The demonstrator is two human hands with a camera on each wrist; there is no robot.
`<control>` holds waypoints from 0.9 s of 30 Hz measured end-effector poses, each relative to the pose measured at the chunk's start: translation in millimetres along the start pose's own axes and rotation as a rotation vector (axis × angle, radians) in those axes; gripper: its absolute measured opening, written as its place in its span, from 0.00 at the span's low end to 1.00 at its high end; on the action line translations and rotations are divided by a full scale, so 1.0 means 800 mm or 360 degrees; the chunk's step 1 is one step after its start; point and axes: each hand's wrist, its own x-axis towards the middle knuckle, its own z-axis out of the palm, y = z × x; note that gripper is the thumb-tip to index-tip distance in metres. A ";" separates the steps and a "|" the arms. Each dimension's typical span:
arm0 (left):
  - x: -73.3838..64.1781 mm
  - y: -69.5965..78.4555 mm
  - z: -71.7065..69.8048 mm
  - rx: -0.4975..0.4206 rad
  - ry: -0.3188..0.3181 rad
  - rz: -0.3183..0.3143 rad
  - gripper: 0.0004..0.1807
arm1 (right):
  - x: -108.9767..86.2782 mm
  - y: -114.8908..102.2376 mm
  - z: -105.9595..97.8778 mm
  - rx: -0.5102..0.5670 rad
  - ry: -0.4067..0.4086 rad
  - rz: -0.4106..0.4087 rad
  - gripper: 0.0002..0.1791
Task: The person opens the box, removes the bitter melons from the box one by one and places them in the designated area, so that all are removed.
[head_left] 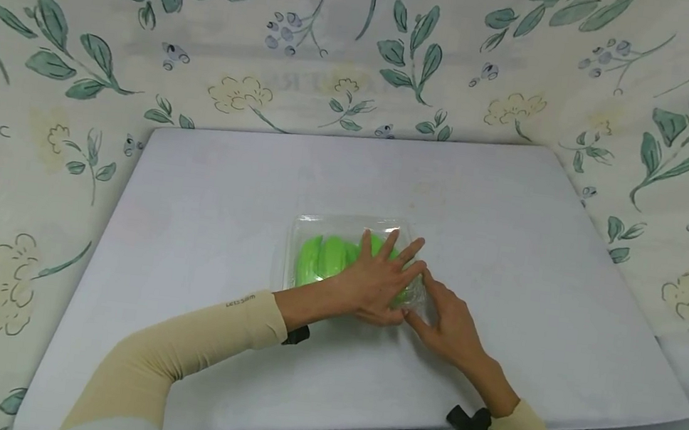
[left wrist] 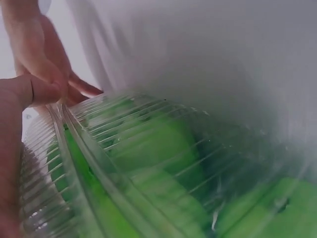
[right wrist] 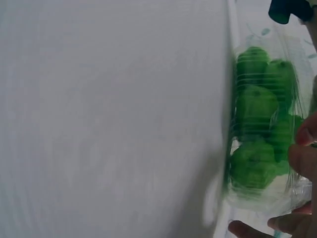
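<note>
- A clear plastic box (head_left: 343,226) lay near the middle of a white counter (head_left: 222,214), with green pieces (head_left: 331,256) packed inside and showing through the plastic.
- The left hand (head_left: 377,287) rested across the right part of the box, its fingers straight and spread apart over the top.
- The right hand (head_left: 453,329) was at the right end of the box, its forefinger and thumb tips close to the left hand; whether these fingers pinched the plastic could not be told.
- In the left wrist view, ridges ran across the plastic, and a thumb touched it near a raised seam; the green pieces lay right beneath.
- In the right wrist view, the green pieces looked rounded and sat against one another along the box.
- Beige sleeves (head_left: 207,334) covered both forearms, and a black band (head_left: 296,336) showed by the left wrist.
- Behind the counter hung a cloth (head_left: 310,74) printed with leaves, berries and yellow flowers.
</note>
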 end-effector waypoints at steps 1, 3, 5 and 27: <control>0.000 0.000 0.000 0.0006 0.0002 0.0003 0.44 | 0.000 -0.001 -0.001 -0.0003 -0.0023 0.0016 0.44; 0.000 0.000 0.001 0.0013 0.0005 0.0013 0.45 | 0.000 -0.001 -0.003 -0.0009 -0.0058 0.0037 0.45; 0.000 0.000 0.000 0.0024 0.0016 0.0018 0.46 | 0.000 -0.002 -0.005 -0.0012 -0.0080 0.0041 0.45; -0.019 -0.012 -0.014 0.0002 -0.0059 -0.0018 0.58 | 0.006 -0.006 -0.018 -0.0045 -0.0048 -0.0050 0.44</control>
